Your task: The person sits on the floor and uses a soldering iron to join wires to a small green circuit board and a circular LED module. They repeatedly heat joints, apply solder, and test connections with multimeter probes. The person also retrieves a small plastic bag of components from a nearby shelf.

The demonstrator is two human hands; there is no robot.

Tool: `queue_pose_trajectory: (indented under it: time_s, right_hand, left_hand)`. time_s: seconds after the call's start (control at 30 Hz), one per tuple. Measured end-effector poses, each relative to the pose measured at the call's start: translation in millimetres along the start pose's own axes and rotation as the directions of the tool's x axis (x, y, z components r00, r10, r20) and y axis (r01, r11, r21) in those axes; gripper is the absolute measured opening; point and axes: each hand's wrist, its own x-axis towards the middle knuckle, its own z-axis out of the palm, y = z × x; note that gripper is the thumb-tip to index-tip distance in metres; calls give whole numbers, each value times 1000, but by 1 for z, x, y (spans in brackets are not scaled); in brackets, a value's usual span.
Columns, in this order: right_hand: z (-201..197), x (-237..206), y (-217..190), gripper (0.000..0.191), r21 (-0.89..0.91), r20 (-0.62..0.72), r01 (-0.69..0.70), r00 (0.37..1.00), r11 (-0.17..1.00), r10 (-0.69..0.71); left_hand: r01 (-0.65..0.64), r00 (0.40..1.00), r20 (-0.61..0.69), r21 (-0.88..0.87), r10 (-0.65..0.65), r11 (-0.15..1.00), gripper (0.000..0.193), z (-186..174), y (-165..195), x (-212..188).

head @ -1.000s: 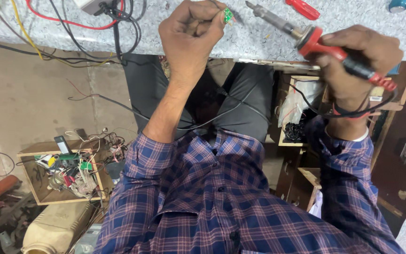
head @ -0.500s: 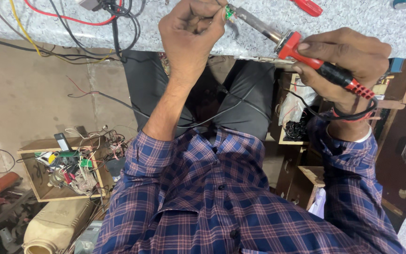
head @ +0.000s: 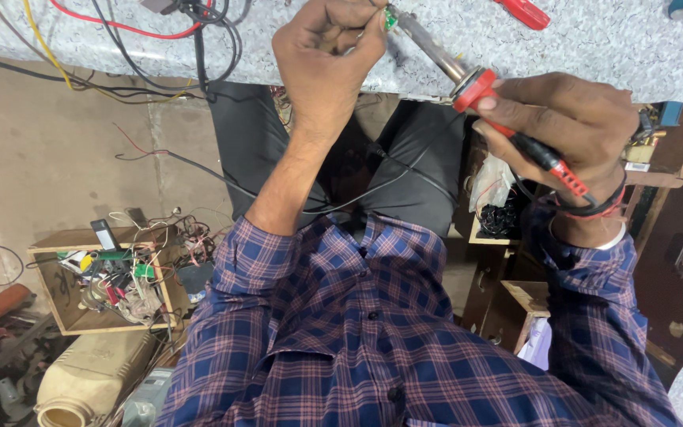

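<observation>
Now the soldering iron (head: 468, 79) sits closer in than a second ago, its tip touching the small green part (head: 390, 18) over the speckled surface (head: 594, 47). Left hand (head: 330, 59) has its grip pinching that part; right hand (head: 567, 122) has its grip closed around the iron's red-and-black handle.

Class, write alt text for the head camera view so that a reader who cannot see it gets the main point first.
A person's right hand holds a red-handled soldering iron, its tip at a small green part pinched in the left hand over a speckled bench. Below are a blue plaid shirt and a wooden box of wires on the floor.
</observation>
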Motion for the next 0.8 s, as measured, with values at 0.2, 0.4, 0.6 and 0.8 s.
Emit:
queue_pose_trajectory:
  time_s: [0.2, 0.4, 0.6, 0.8]
  right_hand:
    - [9, -7, 10, 20, 120, -47, -45, 998, 992, 51]
    - [10, -19, 12, 20, 70, -71, -90, 993, 993, 95]
    - [13, -30, 26, 17, 119, -128, -80, 987, 990, 95]
    - [12, -36, 38, 30, 309, -253, -328, 876, 893, 410]
  left_hand:
    - [-47, 999, 0, -17, 47, 999, 13, 1, -5, -2]
    - [-44, 998, -46, -29, 43, 999, 13, 2, -7, -5]
    - [-15, 1000, -2, -14, 15, 1000, 11, -1, -2, -2]
    - [17, 1000, -11, 72, -17, 997, 11, 1, 0, 0]
